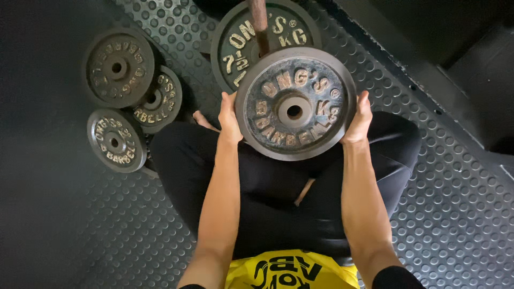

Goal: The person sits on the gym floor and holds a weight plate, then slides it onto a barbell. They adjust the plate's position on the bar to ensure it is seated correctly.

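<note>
Gripping 1 weight plate (294, 104) w/ left hand (229, 120) & right hand (360, 120), fingers curled on rim; 4 other plates (119, 68) on floor.

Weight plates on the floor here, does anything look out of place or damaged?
Nothing looks damaged. The three small plates lie overlapping in a loose pile on the rubber mat. The left hand and right hand hold a worn weight plate level by its rim.
</note>
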